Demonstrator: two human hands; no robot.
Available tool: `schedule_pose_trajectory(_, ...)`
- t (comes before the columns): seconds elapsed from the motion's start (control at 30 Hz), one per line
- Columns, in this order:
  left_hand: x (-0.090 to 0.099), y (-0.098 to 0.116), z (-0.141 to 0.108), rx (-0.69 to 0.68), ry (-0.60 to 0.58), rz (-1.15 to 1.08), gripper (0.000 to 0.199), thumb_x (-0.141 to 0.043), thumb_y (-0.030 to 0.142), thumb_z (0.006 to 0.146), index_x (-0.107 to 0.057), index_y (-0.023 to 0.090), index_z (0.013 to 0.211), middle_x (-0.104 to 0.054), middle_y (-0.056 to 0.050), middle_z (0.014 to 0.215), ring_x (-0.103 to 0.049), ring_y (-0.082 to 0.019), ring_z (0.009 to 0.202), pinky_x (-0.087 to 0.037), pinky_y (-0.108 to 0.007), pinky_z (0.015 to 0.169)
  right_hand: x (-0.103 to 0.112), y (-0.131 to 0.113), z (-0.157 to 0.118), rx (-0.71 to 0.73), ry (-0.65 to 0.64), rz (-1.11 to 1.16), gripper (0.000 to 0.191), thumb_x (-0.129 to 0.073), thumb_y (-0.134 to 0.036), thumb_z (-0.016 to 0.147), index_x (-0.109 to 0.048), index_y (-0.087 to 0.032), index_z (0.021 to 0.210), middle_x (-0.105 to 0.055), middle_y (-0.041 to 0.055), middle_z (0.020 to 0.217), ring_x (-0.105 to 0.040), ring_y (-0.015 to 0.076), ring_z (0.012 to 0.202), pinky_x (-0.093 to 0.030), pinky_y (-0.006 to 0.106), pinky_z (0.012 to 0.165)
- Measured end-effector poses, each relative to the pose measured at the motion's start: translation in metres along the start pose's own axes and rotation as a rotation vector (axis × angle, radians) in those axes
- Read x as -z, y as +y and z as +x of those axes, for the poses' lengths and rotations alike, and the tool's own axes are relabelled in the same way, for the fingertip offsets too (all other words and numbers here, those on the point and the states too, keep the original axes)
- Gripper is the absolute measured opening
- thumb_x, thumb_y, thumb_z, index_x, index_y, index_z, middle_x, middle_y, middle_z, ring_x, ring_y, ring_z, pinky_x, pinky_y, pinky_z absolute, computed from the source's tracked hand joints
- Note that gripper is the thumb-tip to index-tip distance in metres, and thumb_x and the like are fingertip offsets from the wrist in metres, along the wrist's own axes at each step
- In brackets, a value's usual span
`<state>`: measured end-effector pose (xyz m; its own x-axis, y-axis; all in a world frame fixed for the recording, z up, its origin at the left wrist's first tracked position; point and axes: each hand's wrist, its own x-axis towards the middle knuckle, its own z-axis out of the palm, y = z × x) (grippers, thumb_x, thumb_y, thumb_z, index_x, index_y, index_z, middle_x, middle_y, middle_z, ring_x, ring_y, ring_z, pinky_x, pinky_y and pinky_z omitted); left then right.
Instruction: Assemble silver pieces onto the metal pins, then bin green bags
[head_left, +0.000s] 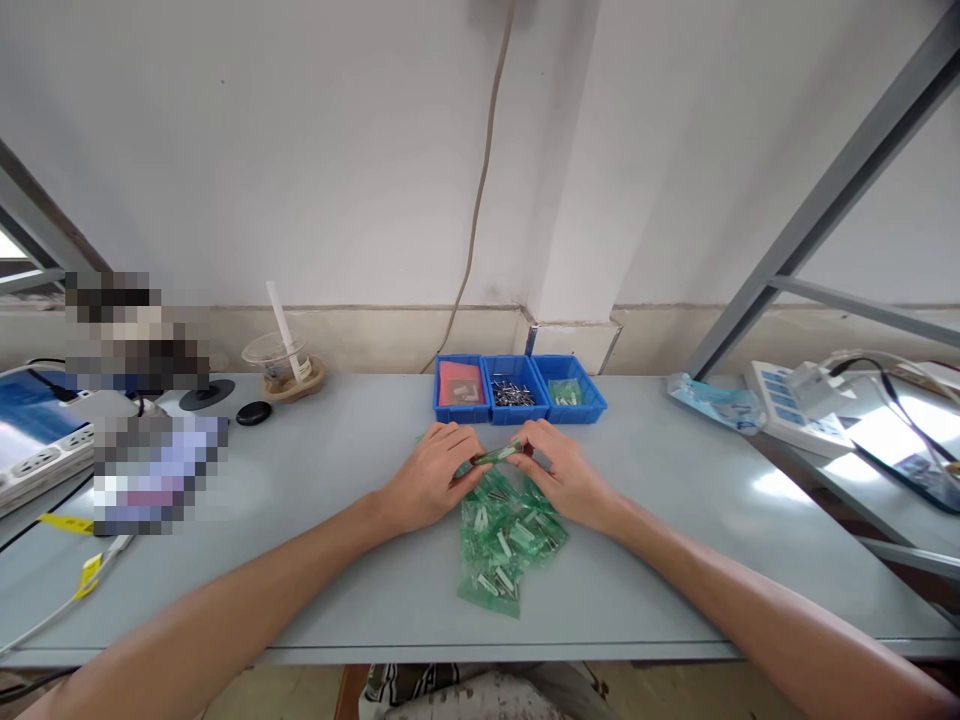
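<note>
Between my left hand (pixel 436 474) and my right hand (pixel 564 470) is a small green plastic bag (pixel 498 454), pinched at both ends and raised just over the table. Fingers and thumb of each hand are closed on it. Something pale shows inside, too small to name. Under and in front of my hands lies a pile of similar green bags (pixel 517 540), holding small white and metal pieces. Behind my hands three blue bins stand side by side: the left bin (pixel 461 413) holds pink bags, the middle bin (pixel 517 413) loose metal screw-like parts, the right bin (pixel 576 414) a green bag.
A lidded plastic cup (pixel 276 352) with a straw and a black round object (pixel 254 412) stand at the back left. Power strips lie at the left and right (pixel 795 408). A blue plastic packet (pixel 716 402) rests near the right one. A wall (pixel 360 200) rises behind the table (pixel 337 590).
</note>
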<state>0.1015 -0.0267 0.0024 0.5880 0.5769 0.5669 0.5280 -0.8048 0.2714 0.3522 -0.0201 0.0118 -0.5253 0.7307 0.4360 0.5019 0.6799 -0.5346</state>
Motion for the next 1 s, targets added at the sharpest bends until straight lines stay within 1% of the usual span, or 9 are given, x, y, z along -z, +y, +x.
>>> schedule_pose_trajectory(0.13,0.001,0.003,0.0,-0.01,0.064,-0.021,0.021,-0.05,0.03,0.109,-0.058,0.02,0.093,-0.062,-0.003,0.086,-0.054,-0.019,0.082,-0.042,-0.036,0.08,0.001,-0.002,-0.001,0.011,0.053,-0.008,0.018,-0.05,-0.033,0.109,-0.054,-0.024,0.094,-0.061,0.0042,0.088,-0.054,0.023,0.085,-0.045,0.038,0.075)
schedule_pose_trajectory(0.23,0.003,0.006,0.0,-0.025,0.081,-0.027,0.018,-0.051,0.028,0.108,-0.058,0.02,0.094,-0.062,-0.004,0.086,-0.054,-0.019,0.082,-0.043,-0.036,0.08,0.001,-0.004,-0.002,0.024,0.075,-0.009,0.018,-0.049,-0.032,0.109,-0.055,-0.024,0.094,-0.062,0.005,0.089,-0.055,0.0234,0.084,-0.044,0.038,0.074)
schedule_pose_trajectory(0.4,0.003,0.006,-0.001,-0.04,0.089,-0.041,0.016,-0.05,0.027,0.107,-0.058,0.021,0.095,-0.063,-0.005,0.087,-0.056,-0.02,0.081,-0.044,-0.037,0.081,0.002,-0.008,-0.003,0.066,0.052,0.004,0.018,-0.044,-0.03,0.11,-0.054,-0.025,0.096,-0.061,0.0056,0.089,-0.053,0.0238,0.084,-0.044,0.04,0.075)
schedule_pose_trajectory(0.53,0.001,0.005,-0.001,-0.05,0.078,-0.08,0.016,-0.048,0.026,0.109,-0.059,0.02,0.1,-0.066,-0.006,0.091,-0.059,-0.02,0.085,-0.045,-0.038,0.084,0.004,-0.011,-0.003,0.072,0.012,-0.012,0.023,-0.041,-0.03,0.111,-0.049,-0.024,0.09,-0.056,0.0039,0.084,-0.048,0.0222,0.079,-0.042,0.039,0.073)
schedule_pose_trajectory(0.67,0.002,0.003,0.001,0.0,0.101,-0.089,0.016,-0.048,0.03,0.111,-0.061,0.02,0.109,-0.069,-0.006,0.1,-0.061,-0.019,0.09,-0.045,-0.036,0.084,0.003,-0.01,-0.004,0.01,0.043,-0.01,0.029,-0.045,-0.035,0.11,-0.042,-0.024,0.083,-0.05,0.0017,0.079,-0.046,0.021,0.075,-0.041,0.037,0.069)
schedule_pose_trajectory(0.77,0.004,0.002,0.002,0.045,0.14,-0.085,0.017,-0.047,0.03,0.111,-0.061,0.02,0.114,-0.068,-0.005,0.1,-0.06,-0.018,0.086,-0.045,-0.035,0.082,0.001,-0.008,-0.004,0.003,0.054,0.014,0.025,-0.048,-0.037,0.109,-0.047,-0.024,0.088,-0.052,0.0023,0.083,-0.049,0.021,0.079,-0.044,0.037,0.072)
schedule_pose_trajectory(0.87,0.006,0.004,0.003,0.049,0.137,-0.083,0.016,-0.047,0.027,0.11,-0.061,0.02,0.107,-0.067,-0.005,0.1,-0.06,-0.019,0.088,-0.045,-0.035,0.083,0.0,-0.008,-0.003,0.025,0.064,0.042,0.016,-0.05,-0.037,0.108,-0.053,-0.024,0.099,-0.057,0.0043,0.091,-0.054,0.0215,0.084,-0.047,0.037,0.077)
schedule_pose_trajectory(0.93,0.008,0.006,0.003,0.039,0.125,-0.082,0.017,-0.048,0.027,0.109,-0.061,0.02,0.1,-0.066,-0.006,0.1,-0.06,-0.019,0.09,-0.045,-0.036,0.084,0.001,-0.009,-0.003,0.02,0.079,0.064,0.013,-0.051,-0.037,0.108,-0.053,-0.024,0.105,-0.058,0.0051,0.095,-0.055,0.0216,0.085,-0.048,0.037,0.077)
schedule_pose_trajectory(1.0,0.009,0.009,0.002,0.032,0.107,-0.076,0.019,-0.048,0.027,0.108,-0.059,0.02,0.095,-0.065,-0.006,0.098,-0.059,-0.02,0.09,-0.045,-0.037,0.085,0.001,-0.009,-0.002,0.015,0.093,0.088,0.013,-0.051,-0.037,0.108,-0.052,-0.025,0.104,-0.057,0.0051,0.095,-0.055,0.0215,0.085,-0.049,0.036,0.076)
